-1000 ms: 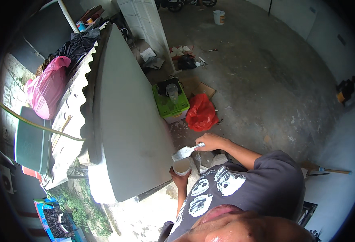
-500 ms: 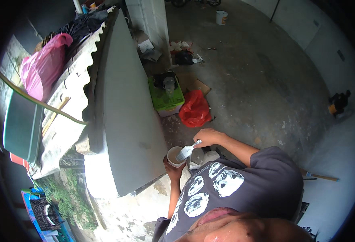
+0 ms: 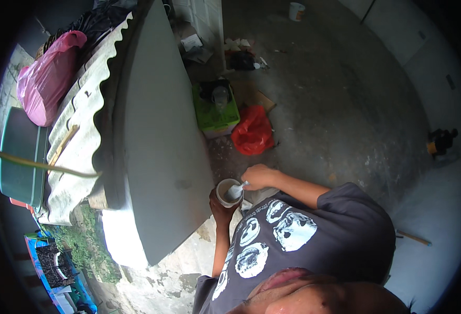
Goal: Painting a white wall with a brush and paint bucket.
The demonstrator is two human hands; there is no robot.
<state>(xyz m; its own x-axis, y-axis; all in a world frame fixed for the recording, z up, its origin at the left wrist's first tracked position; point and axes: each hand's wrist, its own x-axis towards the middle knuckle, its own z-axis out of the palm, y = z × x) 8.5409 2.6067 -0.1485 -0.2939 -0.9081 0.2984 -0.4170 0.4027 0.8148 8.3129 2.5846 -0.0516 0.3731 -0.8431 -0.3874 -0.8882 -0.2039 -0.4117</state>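
Observation:
My left hand (image 3: 221,208) is wrapped around a small white cup (image 3: 227,192), holding it up close to the grey slanted panel (image 3: 162,131). My right hand (image 3: 259,177) grips a white plastic spoon (image 3: 236,190) whose bowl dips into the cup. The cup's contents look pale, and I cannot make out what they are. Both forearms come up from my dark printed shirt at the bottom of the view.
A red plastic bag (image 3: 252,133) and a green box (image 3: 215,110) holding a clear bottle sit on the concrete floor ahead. A pink bag (image 3: 47,78) lies on corrugated sheeting (image 3: 81,136) at left, beside a green tub (image 3: 18,157). A white bucket (image 3: 296,10) stands far off.
The spoon was held above the cup a second ago; it has come down into the cup. The cup has been raised slightly, and the view has shifted.

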